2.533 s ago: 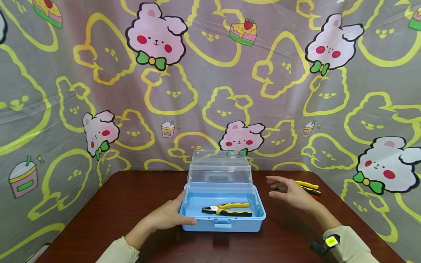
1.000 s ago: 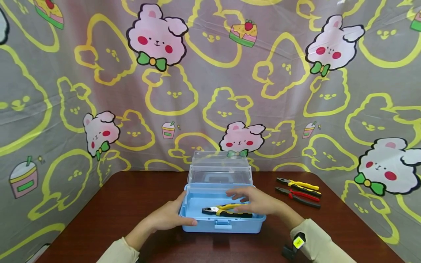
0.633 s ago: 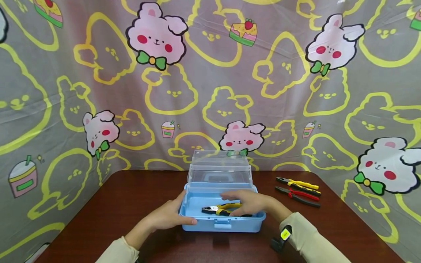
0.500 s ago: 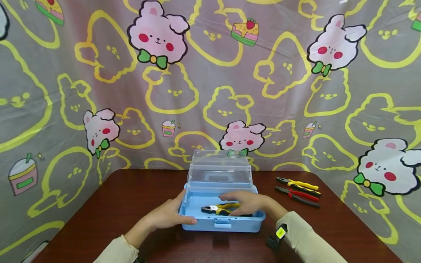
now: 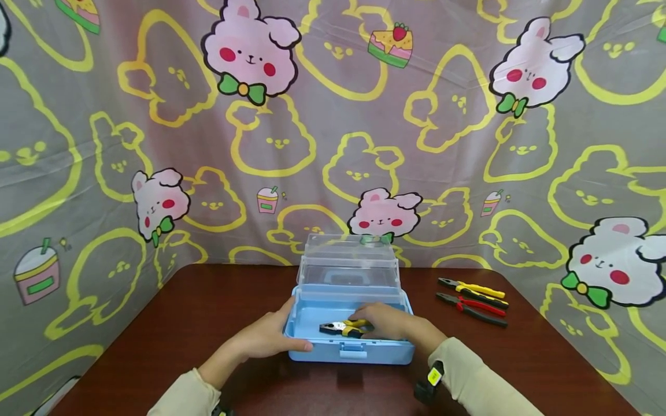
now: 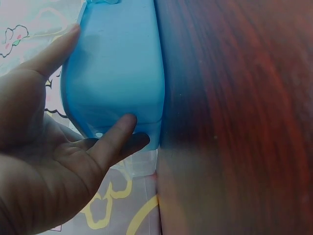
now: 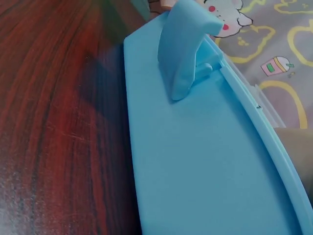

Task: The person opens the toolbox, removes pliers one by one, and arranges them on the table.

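Observation:
A light blue toolbox (image 5: 314, 351) stands on the table with its clear lid (image 5: 348, 266) raised at the back. My left hand (image 5: 262, 336) holds its left end, thumb along the front corner and fingers on the side wall, as the left wrist view shows. Inside lie pliers (image 5: 339, 328) with yellow and black handles, their head pointing left. My right hand (image 5: 387, 321) is down in the box with fingers and thumb around the handles, whose ends it hides. The right wrist view shows mostly the box's front wall and latch (image 7: 183, 54).
To the right on the dark red-brown table (image 5: 218, 289) lie two more tools: yellow and black pliers (image 5: 473, 290) and, just in front, red and black pliers (image 5: 473, 308). A patterned curtain (image 5: 333, 133) hangs behind and at both sides.
My right hand has come left from beside the pliers on the table, lowered into the toolbox and closed around the handles there. The left hand keeps its place on the box.

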